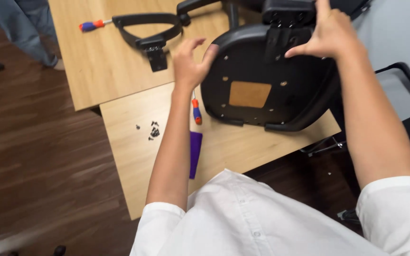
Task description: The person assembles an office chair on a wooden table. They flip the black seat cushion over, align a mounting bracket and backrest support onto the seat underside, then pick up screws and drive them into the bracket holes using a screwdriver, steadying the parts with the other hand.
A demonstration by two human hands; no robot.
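Head view shows an upturned black chair seat point(257, 90) lying underside-up on a light wooden table point(134, 156), its far edge carrying a black mechanism plate point(288, 19). Left hand point(191, 64) rests its fingertips against the seat's near-left rim, fingers loosely curled, pinching nothing. Right hand point(330, 35) lies spread over the mechanism plate, thumb extended toward the seat, pressing rather than gripping. A screwdriver with purple handle point(194, 142) lies just beside the left forearm; a second screwdriver point(93, 24) lies well apart beside a detached black armrest point(150, 31). Loose dark screws point(153, 132) sit near the table's left edge. Judgement: the plate is being aligned on the seat; fastening appears to call for a screw and driver.
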